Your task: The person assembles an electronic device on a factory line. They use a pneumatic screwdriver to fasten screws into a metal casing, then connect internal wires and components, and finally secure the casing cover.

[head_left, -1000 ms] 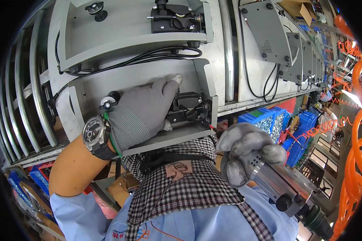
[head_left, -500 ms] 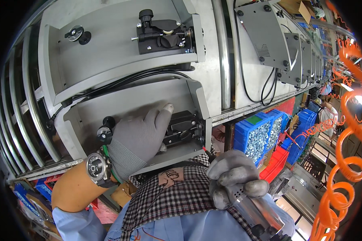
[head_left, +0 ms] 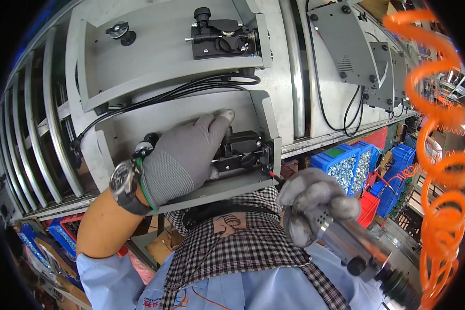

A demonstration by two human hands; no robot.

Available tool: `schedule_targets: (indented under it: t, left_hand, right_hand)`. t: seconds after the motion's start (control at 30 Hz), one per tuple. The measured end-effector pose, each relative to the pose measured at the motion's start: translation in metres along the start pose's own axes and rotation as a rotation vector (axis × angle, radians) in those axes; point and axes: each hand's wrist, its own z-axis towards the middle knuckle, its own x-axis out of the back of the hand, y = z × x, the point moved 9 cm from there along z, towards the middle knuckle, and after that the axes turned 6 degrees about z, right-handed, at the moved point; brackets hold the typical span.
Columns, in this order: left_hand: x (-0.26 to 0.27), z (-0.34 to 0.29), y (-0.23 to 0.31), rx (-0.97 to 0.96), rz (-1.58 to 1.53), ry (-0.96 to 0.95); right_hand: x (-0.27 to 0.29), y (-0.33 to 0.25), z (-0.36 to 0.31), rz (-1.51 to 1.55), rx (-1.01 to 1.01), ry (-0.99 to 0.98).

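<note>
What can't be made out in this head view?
- Tip of the silver metal power tool: hidden by the gloved right hand.
- Part of the black mechanism on the grey metal panel: covered by the gloved left hand.
- Contents of the blue plastic bins: too small to identify.
- Orange coiled hose: its ends are cut off by the picture's rim.

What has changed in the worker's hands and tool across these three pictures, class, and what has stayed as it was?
The right hand has brought the metal power tool up, its tip now near the corner of the grey metal housing. The orange coiled hose has swung into view. The left hand stays flat on the housing beside the black mechanism; the right hand keeps gripping the tool.
</note>
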Motion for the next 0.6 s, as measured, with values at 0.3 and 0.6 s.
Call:
schedule_targets:
  t: [0.3, 0.6]
  left_hand:
    - [0.018, 0.001, -0.004, -0.109, -0.296, 0.006]
    - [0.006, 0.028, -0.023, 0.073, -0.359, 0.053]
  right_hand:
    - [0.013, -0.005, -0.016, 0.214, -0.086, 0.295]
    - [-0.017, 0.013, 0.012, 0.114, 0.069, 0.274]
